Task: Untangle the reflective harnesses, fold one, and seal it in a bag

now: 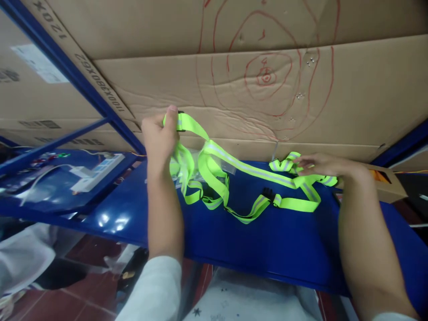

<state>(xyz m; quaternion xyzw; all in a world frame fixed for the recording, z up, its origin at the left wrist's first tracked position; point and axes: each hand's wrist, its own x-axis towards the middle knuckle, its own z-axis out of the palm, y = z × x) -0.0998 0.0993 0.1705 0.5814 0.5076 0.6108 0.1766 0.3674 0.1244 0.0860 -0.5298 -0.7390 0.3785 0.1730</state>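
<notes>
Over the glossy blue shelf (267, 247), neon straps (250, 168) sag before red-marked cardboard (234, 89).

Cardbd (150, 84): "1100X380X62" & "120X" upside-dn; red "4" nr bullseye (266, 77).

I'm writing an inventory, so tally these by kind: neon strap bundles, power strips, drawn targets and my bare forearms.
Neon strap bundle: 1
Power strip: 1
Drawn target: 1
Bare forearms: 2
Total: 5
</notes>
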